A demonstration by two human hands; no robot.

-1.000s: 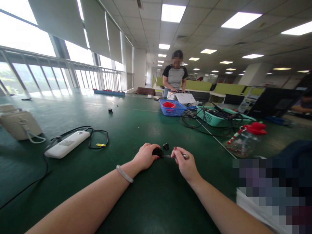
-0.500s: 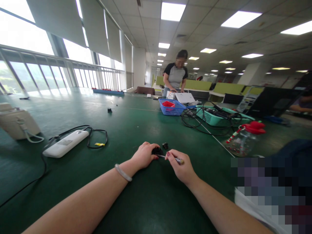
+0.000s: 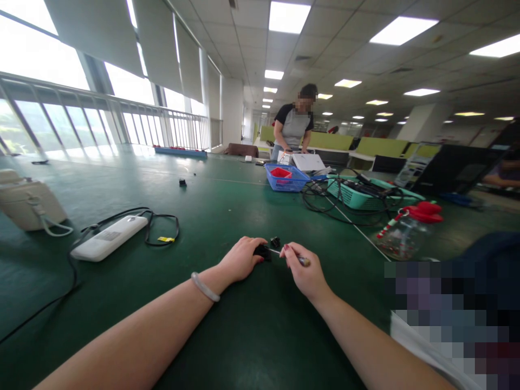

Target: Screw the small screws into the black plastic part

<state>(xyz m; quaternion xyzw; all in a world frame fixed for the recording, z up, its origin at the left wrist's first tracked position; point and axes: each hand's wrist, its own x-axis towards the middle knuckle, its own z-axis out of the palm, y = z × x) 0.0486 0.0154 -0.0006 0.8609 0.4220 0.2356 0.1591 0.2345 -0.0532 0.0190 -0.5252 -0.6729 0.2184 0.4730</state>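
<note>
My left hand (image 3: 240, 260) presses the small black plastic part (image 3: 263, 252) down on the green desk (image 3: 227, 211), near my edge, so it stays put while my right hand (image 3: 305, 273) pinches a thin metal tool (image 3: 290, 255) poking into it.

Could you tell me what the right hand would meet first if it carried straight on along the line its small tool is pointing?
Most likely the small black part that the left hand is pinning to the green table. The right hand aims its thin screwdriver leftward, with the tip apparently already at that part, though depth is unclear.
</note>
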